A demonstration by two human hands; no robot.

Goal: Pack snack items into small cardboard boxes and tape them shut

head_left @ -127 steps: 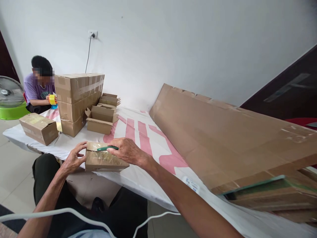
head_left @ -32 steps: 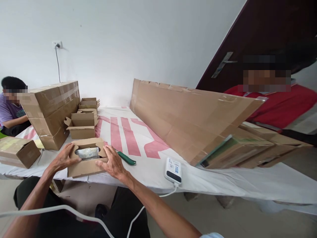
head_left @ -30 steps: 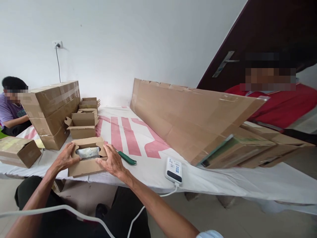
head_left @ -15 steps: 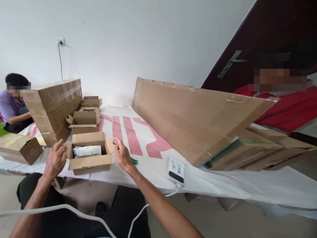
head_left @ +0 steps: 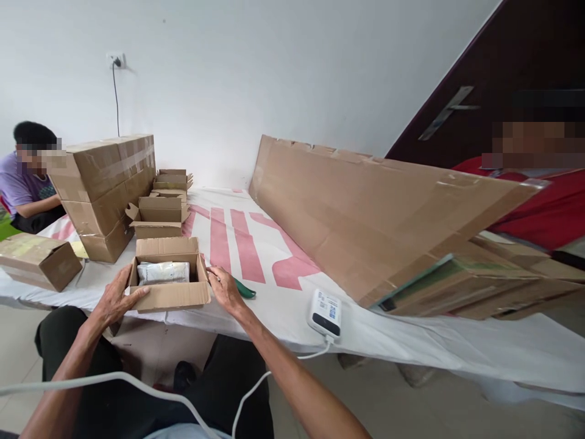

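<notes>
Your left hand (head_left: 111,300) rests against the left end of the open box (head_left: 176,297), its fingers spread, the thumb pointing along the near flap; it steadies the cardboard without closing around it. Your right hand (head_left: 226,289) is at the box's right end, its fingers bent; you cannot tell from here whether they pinch the side flap or only touch it.

The box sits upright near the front edge of the tabletop (head_left: 283,323), long flaps folded outward, with a pale wrapped packet (head_left: 163,273) lying inside. Just beyond your right hand lies a green-handled tool (head_left: 245,289), partly hidden. Farther right is a white device (head_left: 325,315) with a cable plugged in.
</notes>
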